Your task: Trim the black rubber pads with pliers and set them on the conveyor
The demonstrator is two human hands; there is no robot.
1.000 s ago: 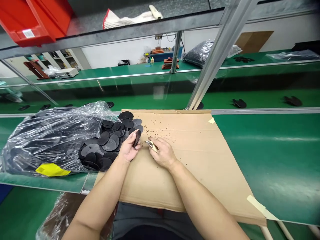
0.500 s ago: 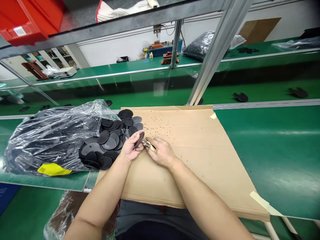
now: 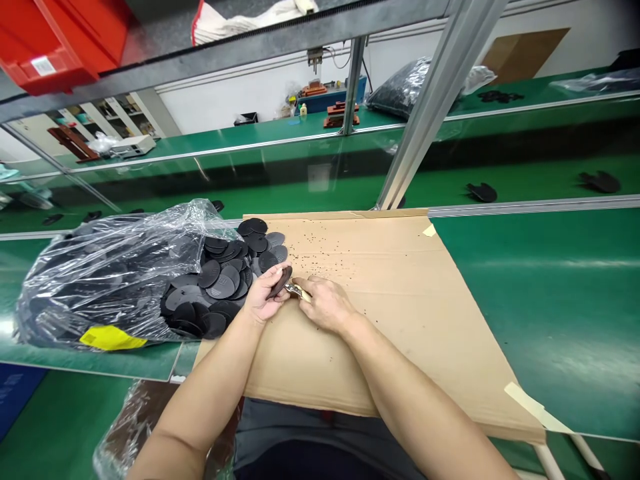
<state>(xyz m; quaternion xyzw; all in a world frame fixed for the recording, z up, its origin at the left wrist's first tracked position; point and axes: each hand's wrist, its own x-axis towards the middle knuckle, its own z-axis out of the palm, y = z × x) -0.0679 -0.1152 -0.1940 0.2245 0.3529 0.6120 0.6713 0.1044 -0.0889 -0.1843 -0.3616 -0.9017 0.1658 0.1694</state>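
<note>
The thin, round black disc [image 3: 281, 283] is above the tan cardboard sheet [image 3: 425, 300], grasped by the fingers of your left hand [image 3: 263, 297]. Your right hand [image 3: 325, 303] has its fingers around the cream-handled metal pliers [image 3: 295, 289], tip at the disc's edge. Leftward lies the clear plastic bag [image 3: 107, 267].

Cardboard [image 3: 415, 307] lies on the counter [image 3: 540, 287]. Left of it sits a bag [image 3: 110, 260], discs [image 3: 223, 287] heaped at its mouth and onto the cardboard's left edge. Specks [image 3: 320, 263] dot the cardboard. On the shelf [image 3: 160, 30] behind, a bin [image 3: 65, 47] stands left of a cloth [image 3: 245, 21].
</note>
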